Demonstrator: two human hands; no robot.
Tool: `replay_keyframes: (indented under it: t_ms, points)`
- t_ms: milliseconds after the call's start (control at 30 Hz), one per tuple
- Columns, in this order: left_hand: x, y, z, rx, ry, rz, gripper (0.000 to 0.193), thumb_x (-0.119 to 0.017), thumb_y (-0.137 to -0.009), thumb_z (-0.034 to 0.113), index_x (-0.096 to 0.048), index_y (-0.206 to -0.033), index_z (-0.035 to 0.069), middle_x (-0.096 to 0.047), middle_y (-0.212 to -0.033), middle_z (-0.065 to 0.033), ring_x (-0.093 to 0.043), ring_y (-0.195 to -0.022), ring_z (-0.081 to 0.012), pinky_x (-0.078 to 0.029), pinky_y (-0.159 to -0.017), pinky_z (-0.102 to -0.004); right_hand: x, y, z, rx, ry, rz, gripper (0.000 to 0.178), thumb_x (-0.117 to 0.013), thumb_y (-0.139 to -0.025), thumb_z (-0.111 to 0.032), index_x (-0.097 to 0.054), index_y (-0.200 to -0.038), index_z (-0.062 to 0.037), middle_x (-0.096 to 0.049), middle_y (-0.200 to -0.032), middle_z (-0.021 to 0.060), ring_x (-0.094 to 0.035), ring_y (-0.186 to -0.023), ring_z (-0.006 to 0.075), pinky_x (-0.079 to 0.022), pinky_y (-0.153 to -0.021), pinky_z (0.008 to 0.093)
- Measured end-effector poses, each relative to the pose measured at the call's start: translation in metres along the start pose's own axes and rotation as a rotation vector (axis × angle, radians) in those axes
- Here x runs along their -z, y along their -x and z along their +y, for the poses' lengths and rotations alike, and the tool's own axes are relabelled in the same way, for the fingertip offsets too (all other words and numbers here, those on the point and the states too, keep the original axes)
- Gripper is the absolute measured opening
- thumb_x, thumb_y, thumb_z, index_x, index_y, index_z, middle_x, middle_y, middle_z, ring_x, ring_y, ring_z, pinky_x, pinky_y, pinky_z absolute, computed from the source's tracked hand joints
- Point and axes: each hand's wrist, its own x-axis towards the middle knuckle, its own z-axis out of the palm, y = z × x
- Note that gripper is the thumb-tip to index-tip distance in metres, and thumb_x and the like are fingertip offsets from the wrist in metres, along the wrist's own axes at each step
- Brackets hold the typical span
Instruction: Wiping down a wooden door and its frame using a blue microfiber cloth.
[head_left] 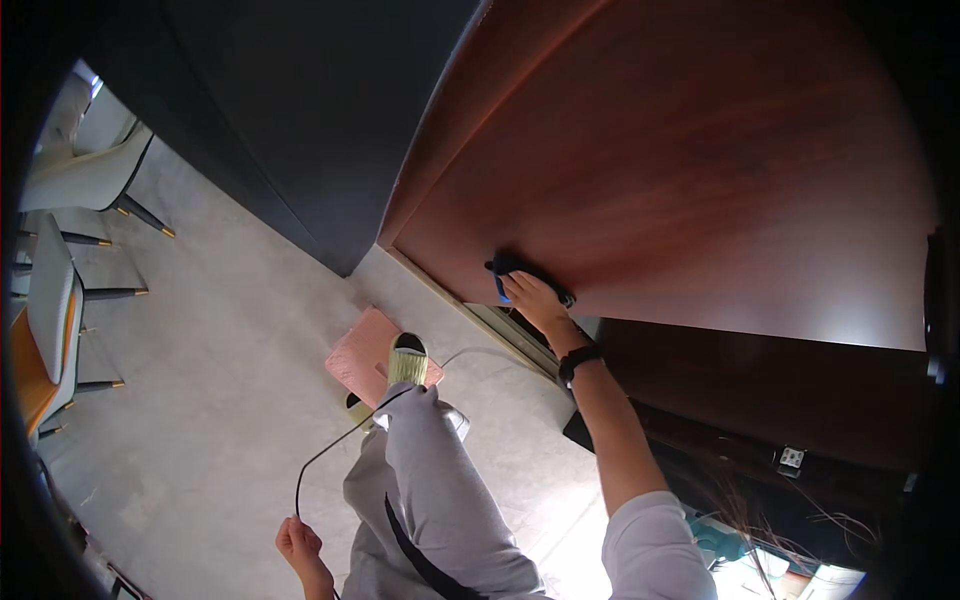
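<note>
right hand [533, 297] clamped on a black-and-blue thing [508, 264] against the tabletop [700, 180]; left hand [299, 541] closed round a cord [303, 464], whose slack might snag a leg [440, 470].

pale grey floor [220, 340] | dark-legged chairs [100, 175], left | dark panel [290, 120], top | glare [572, 540], lower centre

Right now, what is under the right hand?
A dark bundle with some blue, perhaps a cloth, pokes out around the right hand, against the reddish-brown board. What the hand and bundle cover cannot be seen.
</note>
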Motion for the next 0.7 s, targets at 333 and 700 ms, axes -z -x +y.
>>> replay_keyframes:
  t_ms: [333, 700]
  points:
    - [-0.025, 0.022, 0.075, -0.155, 0.140, -0.091, 0.034, -0.049, -0.084, 0.025, -0.034, -0.055, 0.014, -0.029, -0.047, 0.0063, -0.022, -0.039, -0.0018, -0.015, -0.036, -0.0190, 0.288, 0.116, 0.137, -0.566, 0.220, 0.294, 0.035, -0.051, -0.072, -0.010, -0.055, -0.106, -0.0142, -0.041, -0.125, 0.0035, -0.037, -0.115, 0.0278, -0.033, -0.087, 0.0439]
    - [-0.018, 0.022, 0.075, -0.234, -0.090, -0.079, 0.036, -0.045, -0.086, 0.022, -0.032, -0.054, 0.012, -0.030, -0.048, 0.0057, -0.022, -0.041, -0.0018, -0.015, -0.038, -0.0195, 0.155, 0.093, 0.078, -0.676, 0.333, 0.501, 0.031, -0.046, -0.079, -0.022, -0.055, -0.109, -0.0167, -0.048, -0.118, 0.0000, -0.043, -0.110, 0.0238, -0.036, -0.084, 0.0399]
